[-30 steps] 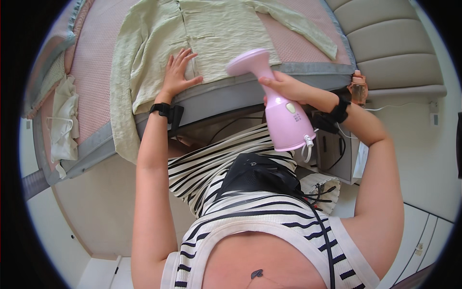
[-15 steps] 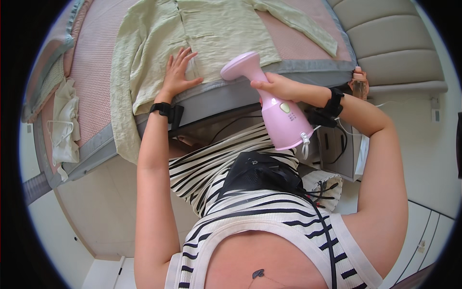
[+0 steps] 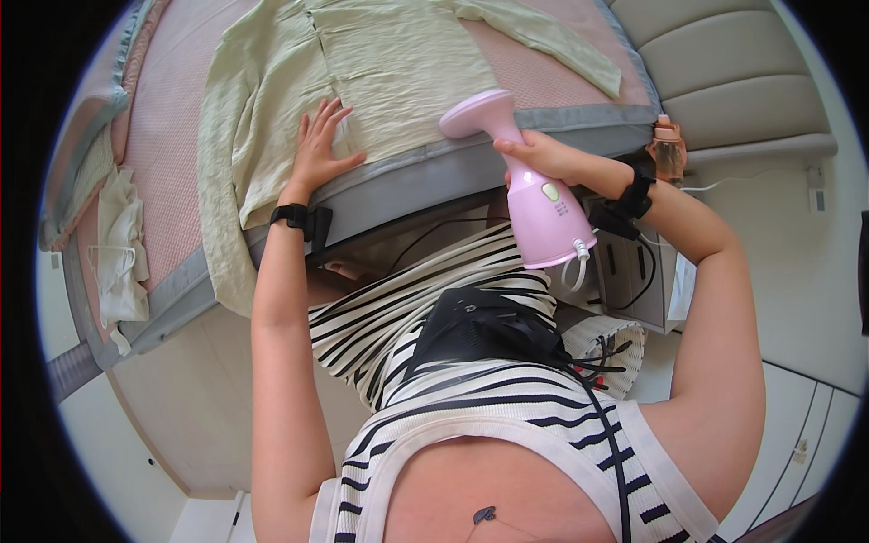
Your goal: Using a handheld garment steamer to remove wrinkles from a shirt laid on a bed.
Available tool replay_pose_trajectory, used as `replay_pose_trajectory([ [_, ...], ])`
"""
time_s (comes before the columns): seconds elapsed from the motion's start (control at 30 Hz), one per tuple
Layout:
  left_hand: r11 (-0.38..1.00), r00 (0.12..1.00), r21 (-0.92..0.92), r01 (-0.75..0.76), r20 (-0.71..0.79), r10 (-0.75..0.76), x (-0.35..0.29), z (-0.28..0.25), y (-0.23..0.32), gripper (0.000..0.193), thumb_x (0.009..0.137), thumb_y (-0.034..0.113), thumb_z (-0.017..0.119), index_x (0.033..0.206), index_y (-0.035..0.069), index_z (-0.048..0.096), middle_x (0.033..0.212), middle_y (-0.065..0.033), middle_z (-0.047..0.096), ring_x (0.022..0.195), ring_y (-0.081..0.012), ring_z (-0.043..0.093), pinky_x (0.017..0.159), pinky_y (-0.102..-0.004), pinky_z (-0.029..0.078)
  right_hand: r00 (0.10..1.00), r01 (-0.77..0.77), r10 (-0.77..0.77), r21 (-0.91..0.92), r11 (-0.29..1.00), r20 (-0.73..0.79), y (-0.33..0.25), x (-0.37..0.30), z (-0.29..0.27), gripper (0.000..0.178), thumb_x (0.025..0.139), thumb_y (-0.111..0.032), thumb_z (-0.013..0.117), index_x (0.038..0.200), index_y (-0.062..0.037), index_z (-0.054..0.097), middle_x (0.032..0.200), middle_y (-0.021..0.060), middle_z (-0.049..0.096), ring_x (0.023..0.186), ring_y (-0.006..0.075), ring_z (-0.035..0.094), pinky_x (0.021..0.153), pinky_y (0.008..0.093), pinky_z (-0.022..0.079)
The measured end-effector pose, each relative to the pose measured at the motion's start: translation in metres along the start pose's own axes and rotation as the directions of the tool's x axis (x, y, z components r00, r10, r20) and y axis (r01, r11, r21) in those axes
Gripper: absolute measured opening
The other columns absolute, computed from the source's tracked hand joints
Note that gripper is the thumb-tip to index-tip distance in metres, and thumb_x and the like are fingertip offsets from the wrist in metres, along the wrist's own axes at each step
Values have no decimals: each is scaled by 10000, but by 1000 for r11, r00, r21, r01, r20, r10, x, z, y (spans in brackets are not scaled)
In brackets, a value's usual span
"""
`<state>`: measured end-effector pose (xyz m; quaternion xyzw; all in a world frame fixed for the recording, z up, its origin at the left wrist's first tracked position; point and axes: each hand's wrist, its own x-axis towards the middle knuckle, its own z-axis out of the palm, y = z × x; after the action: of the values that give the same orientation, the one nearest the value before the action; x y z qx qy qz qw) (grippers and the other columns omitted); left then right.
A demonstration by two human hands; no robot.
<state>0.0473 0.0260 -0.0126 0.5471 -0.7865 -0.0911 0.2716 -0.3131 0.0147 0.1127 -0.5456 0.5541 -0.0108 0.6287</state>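
A pale green long-sleeved shirt lies spread over the bed, its left sleeve hanging down past the edge. My left hand rests with fingers spread on the shirt's lower hem. In my right hand is a pink handheld garment steamer, gripped around its neck. The steamer's wide head points left, above the bed's grey edge and close to the hem. A white cord leaves its base. Part of my right hand's fingers is hidden behind the handle.
The bed has a pink quilted cover with a grey border. A white garment on a hanger lies at the left edge. At the right stand a padded headboard, a bottle and a bedside cabinet. A woven basket holds cables.
The steamer in my right hand has moved to the right, away from the middle of the hem. My left hand stays spread on the shirt; the whole view has shifted slightly.
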Motion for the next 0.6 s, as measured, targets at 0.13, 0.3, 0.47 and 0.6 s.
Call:
replay_pose_trajectory([
  [0.13, 1000, 1000, -4, 6, 9, -6, 0, -1, 0, 772, 647, 457, 679, 1309, 182, 395, 1410, -56, 315, 1355, -229, 172, 1085, -466, 54, 1000, 3, -3, -4, 1000, -6, 8, 0, -11, 392, 895, -388, 502, 1053, -41, 411, 770, 97, 595, 620, 152, 603, 530, 270, 498],
  [0.3, 1000, 1000, 3, 0, -3, 0, 0, -1, 1, 765, 648, 454, 681, 1303, 180, 398, 1412, -58, 317, 1353, -237, 179, 1081, -470, 61, 999, 11, -9, 57, 998, -37, 12, -6, -19, 456, 868, -455, 519, 1004, -25, 456, 763, 84, 601, 605, 133, 588, 522, 272, 483],
  [0.47, 1000, 1000, 1, -2, 0, 2, 1, -1, 1, 767, 650, 447, 684, 1305, 176, 392, 1414, -64, 314, 1353, -245, 177, 1078, -474, 66, 999, 12, -10, 57, 998, -37, 18, -4, -28, 453, 874, -451, 512, 1008, -24, 451, 762, 88, 600, 608, 137, 593, 528, 271, 485],
  [0.6, 1000, 1000, 7, 4, 4, -4, 1, -1, 1, 768, 652, 447, 683, 1306, 170, 390, 1415, -70, 311, 1353, -252, 176, 1076, -475, 69, 999, 4, -1, 81, 997, -44, 17, -8, -31, 445, 882, -441, 502, 1020, -22, 443, 768, 91, 596, 611, 144, 596, 536, 274, 490],
])
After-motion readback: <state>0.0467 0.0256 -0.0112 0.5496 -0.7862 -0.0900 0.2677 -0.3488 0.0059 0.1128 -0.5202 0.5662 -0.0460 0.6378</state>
